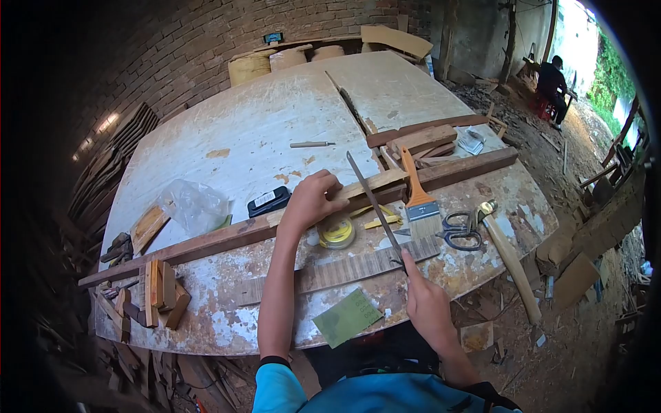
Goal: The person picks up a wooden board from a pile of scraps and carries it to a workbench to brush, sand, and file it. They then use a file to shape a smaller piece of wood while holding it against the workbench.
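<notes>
My left hand (317, 197) is closed on a thin light wood strip (372, 184), which lies along a long dark wooden bar (206, 249). In my right hand (428, 306) is the handle end of a long narrow metal file (375, 203). The file points up and away, crossing over the strip and the bar. Below the bar, between my hands, are a yellow tape measure (337, 232) and a striped wood strip (337, 272). A green sandpaper sheet (347, 318) lies near the table's front edge.
A paintbrush (420, 199), scissors (462, 231) and a hammer (513, 265) lie at the right. At the left are a plastic bag (193, 205) and wood blocks (162, 289). A black box (269, 202) sits behind the bar. A person (552, 86) sits far back right.
</notes>
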